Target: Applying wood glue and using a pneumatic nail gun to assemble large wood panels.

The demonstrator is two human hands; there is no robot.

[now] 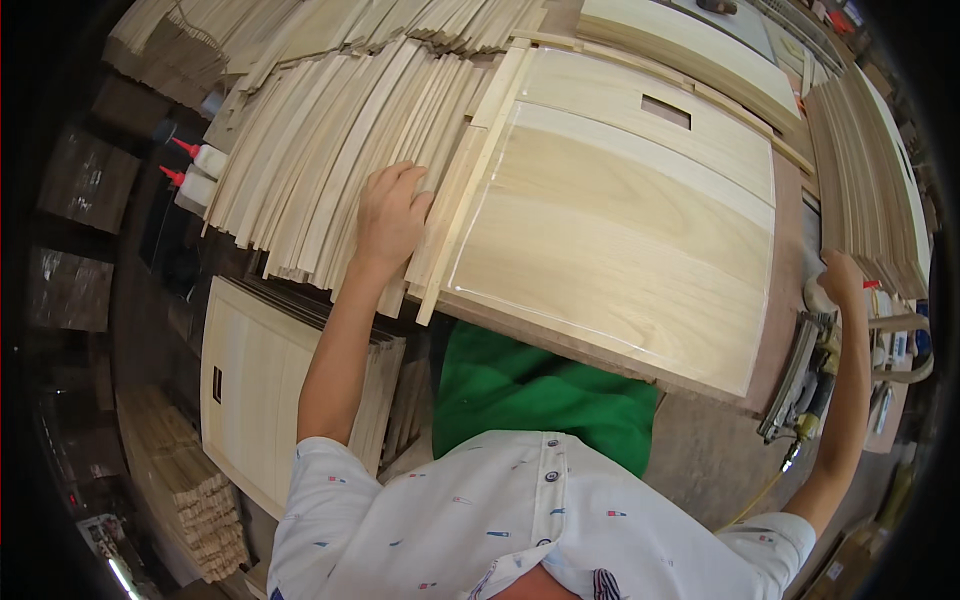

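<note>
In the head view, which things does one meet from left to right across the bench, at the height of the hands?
Glue bottles → wood strips → left hand → large panel → right hand on a nail gun.

I saw a brown workbench [790, 250] carrying a pale wooden panel [620, 240], a fanned heap of thin wood strips [320, 150], a nail gun [805, 375] at its right edge, and stacked slats [870, 170] beyond.

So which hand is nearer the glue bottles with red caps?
Left. The left hand rests on the wooden slats just right of the glue bottles; the right hand is far across the bench.
</note>
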